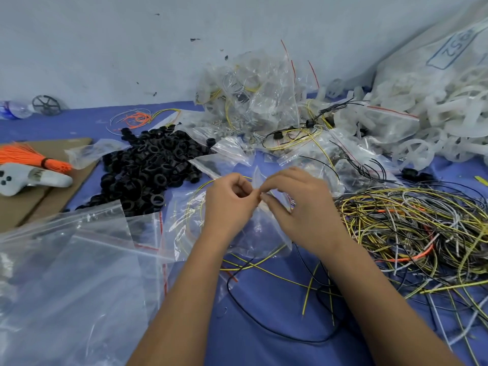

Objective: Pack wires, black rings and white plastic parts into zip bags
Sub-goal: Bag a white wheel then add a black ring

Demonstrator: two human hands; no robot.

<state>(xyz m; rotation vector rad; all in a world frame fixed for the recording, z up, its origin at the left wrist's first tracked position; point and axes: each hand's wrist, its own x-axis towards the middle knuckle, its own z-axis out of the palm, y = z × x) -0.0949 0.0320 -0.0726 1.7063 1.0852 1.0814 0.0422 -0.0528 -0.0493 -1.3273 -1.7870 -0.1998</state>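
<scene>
Pinching a clear zip bag (260,228): left hand (229,200); right hand (301,202); fingertips meeting.

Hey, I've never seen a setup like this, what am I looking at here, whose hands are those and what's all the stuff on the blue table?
There is no machine here. A camera worn on a person's head looks down at their own two bare hands. The left hand and right hand meet in the middle, both pinching the top of a small clear zip bag; what is inside it is hard to tell. On the blue table lie a pile of black rings to the left, a tangle of wires to the right, white plastic parts at the far right, and filled bags by the wall. Empty large bags lie at the near left.
</scene>
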